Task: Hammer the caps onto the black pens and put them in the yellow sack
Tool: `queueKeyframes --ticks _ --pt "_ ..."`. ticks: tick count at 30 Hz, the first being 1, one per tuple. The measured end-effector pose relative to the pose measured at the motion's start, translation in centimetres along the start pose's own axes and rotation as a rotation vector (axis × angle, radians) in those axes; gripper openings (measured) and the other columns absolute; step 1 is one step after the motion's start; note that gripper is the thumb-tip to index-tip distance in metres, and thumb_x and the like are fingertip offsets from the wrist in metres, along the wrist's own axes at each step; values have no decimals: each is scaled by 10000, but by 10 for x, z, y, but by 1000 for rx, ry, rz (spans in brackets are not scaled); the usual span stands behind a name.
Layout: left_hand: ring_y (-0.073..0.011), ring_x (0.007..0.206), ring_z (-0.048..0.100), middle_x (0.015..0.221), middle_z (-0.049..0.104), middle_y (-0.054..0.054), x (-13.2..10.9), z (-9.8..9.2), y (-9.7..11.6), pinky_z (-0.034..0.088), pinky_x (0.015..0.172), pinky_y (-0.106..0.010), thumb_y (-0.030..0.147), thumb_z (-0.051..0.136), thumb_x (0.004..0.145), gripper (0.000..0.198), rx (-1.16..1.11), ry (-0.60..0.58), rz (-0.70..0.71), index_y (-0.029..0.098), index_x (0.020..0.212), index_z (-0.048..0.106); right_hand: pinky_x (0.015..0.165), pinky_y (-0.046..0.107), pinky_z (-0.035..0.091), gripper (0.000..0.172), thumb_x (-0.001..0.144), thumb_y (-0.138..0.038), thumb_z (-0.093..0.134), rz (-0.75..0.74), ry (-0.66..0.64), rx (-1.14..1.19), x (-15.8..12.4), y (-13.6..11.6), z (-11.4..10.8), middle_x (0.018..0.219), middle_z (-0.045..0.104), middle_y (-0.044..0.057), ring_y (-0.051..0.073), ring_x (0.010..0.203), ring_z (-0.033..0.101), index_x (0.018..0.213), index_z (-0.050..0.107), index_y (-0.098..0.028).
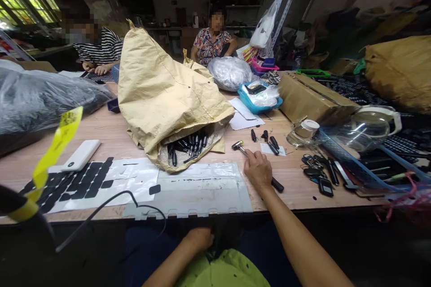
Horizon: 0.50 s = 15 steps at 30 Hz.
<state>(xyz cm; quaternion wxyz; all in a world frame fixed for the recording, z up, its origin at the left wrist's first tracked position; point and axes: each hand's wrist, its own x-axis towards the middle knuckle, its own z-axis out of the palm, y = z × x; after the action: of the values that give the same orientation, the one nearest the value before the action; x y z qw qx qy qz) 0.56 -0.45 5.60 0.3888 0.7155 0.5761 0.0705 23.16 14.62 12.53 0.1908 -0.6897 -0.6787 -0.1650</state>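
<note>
My right hand is closed round the shaft of a small hammer lying low over the table. Its metal head with a yellowish face sticks out to the left, and its black grip shows past my wrist. Down at my lap, below the table edge, my left hand is curled closed beside green cloth; shadow hides what its fingers hold, if anything. Straight ahead, a large tan sack lies with its mouth open, showing many black handle-like pieces. A clear plastic sheet lies before it.
Left are black stickers, a white power bank, a cable and a yellow tag. Right are loose black pieces, keys, a glass jug, a blue basket and a carton. Two people sit opposite.
</note>
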Motion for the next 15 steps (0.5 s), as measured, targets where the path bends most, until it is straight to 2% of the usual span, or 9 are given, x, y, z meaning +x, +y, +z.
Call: queueKeyframes --ticks 1,3,4,5,7,9,10,12,15 --pt "-252 739 709 791 772 -28 -8 -11 12 536 668 -327 370 658 745 196 -14 -72 41 296 874 786 677 304 281 396 844 -143 528 -1 0 0 0 0 0 860 533 58 211 829 434 1194 681 -247" --pt "-209 715 691 807 771 -10 -16 -45 40 521 679 -289 420 672 778 254 -118 -283 254 296 970 784 674 305 281 392 848 -146 524 -1 1 -2 0 0 1 860 535 60 212 830 436 1194 680 -244" --pt "-188 716 684 823 770 -2 -16 -66 53 516 683 -270 431 637 822 268 -205 -287 326 287 1001 776 673 305 282 390 847 -149 526 0 1 -3 0 0 1 860 535 61 212 828 436 1193 679 -243" --pt "-179 741 683 850 770 -4 -12 -87 64 516 700 -262 424 584 871 276 -270 -195 349 269 1003 769 672 305 284 389 844 -152 532 -1 2 -3 0 0 1 861 535 62 212 827 436 1192 678 -244" --pt "-190 809 672 906 762 -33 6 -128 74 519 769 -288 372 508 923 288 -262 163 298 233 964 758 672 306 290 388 839 -153 542 -3 5 -4 0 0 0 862 536 62 211 825 436 1190 678 -245" --pt "-221 882 653 971 742 -67 31 -159 69 512 833 -336 316 499 926 268 -152 518 160 219 951 748 671 305 296 385 835 -148 547 -3 7 -5 1 -2 0 864 539 62 210 822 437 1183 681 -244" --pt "-240 919 641 969 730 -81 44 -169 61 505 859 -359 292 520 914 239 -85 639 82 213 940 744 671 304 298 384 834 -143 548 0 7 -6 1 -2 0 863 541 61 208 821 438 1179 683 -243" --pt "-265 941 621 936 707 -90 66 -178 41 494 878 -387 256 572 881 177 12 757 -47 207 904 740 671 302 300 385 831 -135 546 5 6 -6 1 -3 0 862 545 59 206 818 441 1173 686 -242" --pt "-279 949 597 937 691 -89 82 -171 16 483 890 -403 231 617 852 136 94 748 -91 211 909 739 673 300 302 389 829 -129 543 11 5 -4 1 -4 0 864 548 58 204 819 446 1173 686 -243"
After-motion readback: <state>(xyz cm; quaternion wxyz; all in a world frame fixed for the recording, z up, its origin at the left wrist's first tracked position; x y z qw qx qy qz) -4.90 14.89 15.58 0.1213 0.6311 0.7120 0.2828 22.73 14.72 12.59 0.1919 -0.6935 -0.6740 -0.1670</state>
